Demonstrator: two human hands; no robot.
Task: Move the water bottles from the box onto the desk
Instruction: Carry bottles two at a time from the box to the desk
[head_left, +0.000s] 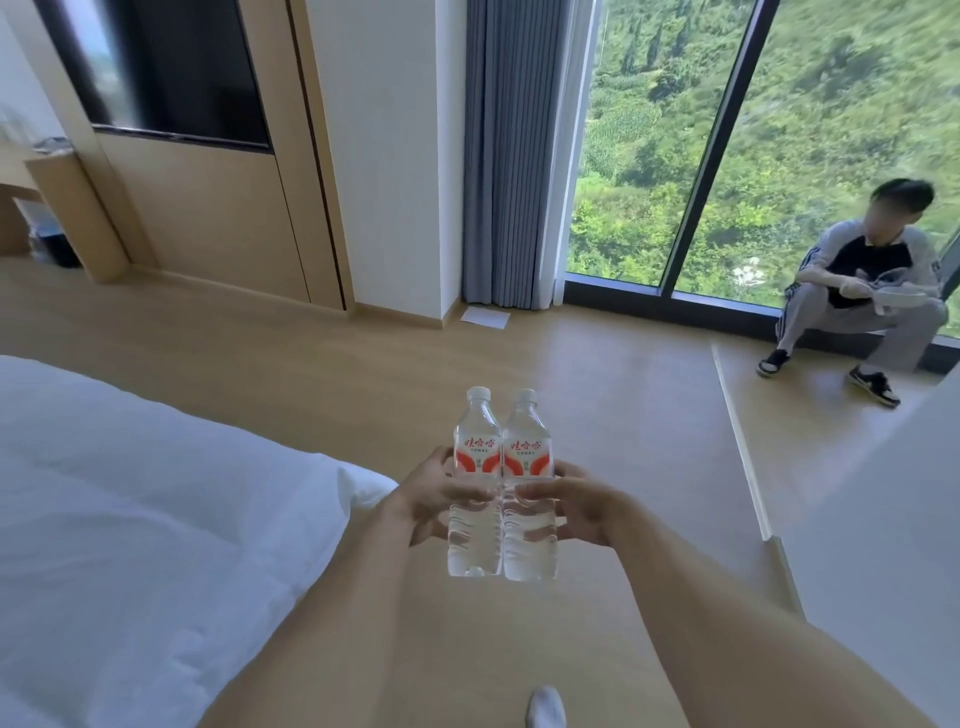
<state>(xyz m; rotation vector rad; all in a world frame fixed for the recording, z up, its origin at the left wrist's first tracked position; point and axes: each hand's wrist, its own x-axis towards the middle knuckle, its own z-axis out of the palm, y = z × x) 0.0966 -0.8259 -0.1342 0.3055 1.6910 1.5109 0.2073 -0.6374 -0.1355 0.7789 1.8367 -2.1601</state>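
Clear plastic showed in the middle of the view: two water bottles, the left bottle (475, 483) and the right bottle (530, 488), were held upright and touching side by side above the wooden floor (597, 374). The left hand (428, 496) gripped the left bottle, its thumb curled across the front, and the right hand (576, 504) gripped the right bottle the same way; the fingers behind both bottles were hidden. Both carried white caps and red-and-white labels, the small print too fine to read. The white bed (130, 493) ran off the left edge. At far left the table (57, 182) was blurred and cut off, with what may have been another bottle on it. A seated person (862, 291) was by the window (701, 156), holding something hard to make out. A white sock toe (545, 706) poked in at the bottom edge.
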